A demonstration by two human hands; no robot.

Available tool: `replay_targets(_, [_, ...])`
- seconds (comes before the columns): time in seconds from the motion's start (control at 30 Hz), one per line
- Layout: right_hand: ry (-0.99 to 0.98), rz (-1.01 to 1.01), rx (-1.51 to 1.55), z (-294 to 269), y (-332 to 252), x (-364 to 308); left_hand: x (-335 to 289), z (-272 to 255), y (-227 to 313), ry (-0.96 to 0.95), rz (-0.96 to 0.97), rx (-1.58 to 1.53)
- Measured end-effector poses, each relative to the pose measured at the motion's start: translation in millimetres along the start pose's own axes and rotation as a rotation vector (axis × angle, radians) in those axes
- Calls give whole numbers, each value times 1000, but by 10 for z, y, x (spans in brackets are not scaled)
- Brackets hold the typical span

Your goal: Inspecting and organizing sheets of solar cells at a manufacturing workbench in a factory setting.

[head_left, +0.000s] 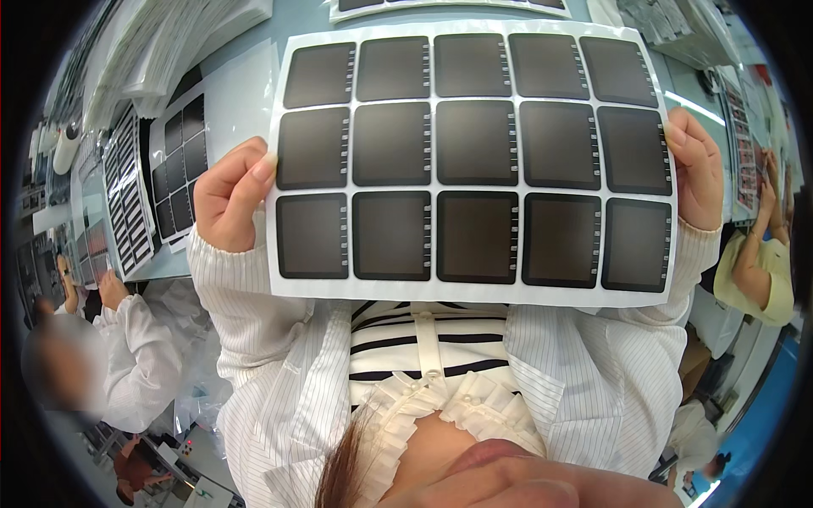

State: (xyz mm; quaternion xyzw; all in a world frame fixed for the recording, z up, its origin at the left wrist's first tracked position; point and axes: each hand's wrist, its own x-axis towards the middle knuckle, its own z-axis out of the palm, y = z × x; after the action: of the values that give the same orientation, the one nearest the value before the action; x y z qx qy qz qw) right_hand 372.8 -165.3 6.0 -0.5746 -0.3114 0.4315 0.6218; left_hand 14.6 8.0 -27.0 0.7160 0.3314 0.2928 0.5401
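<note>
Head view: sheet (474, 165) of dark square panels held up between both hands, long axis left-right, above counter (246, 93). Left hand (230, 199) closed on left edge, right hand (696, 169) closed on right edge; both equally near.

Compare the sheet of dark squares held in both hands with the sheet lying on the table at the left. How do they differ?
The held sheet is lifted, gripped at its side edges by the left hand and right hand; the table sheet lies flat, untouched. The held sheet appears larger and nearer. Both carry dark squares in rows on white backing.
</note>
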Motion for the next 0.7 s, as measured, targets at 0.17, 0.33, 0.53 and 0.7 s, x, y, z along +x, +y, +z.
replay_targets(0.17, [-17, -52, -26, -24, -21, -24, -2, 16, 59, -21, 56, 14])
replay_targets(0.33, [-13, -88, -62, -50, -38, -72, -27, 19, 74, -14, 104, 61])
replay_targets(0.53, [-34, -128, -75, -37, -36, -80, -59, -11, 58, 1, 150, 95])
replay_targets(0.7, [-22, -86, -81, -77, -43, -39, -41, -5, 80, -9, 118, 72])
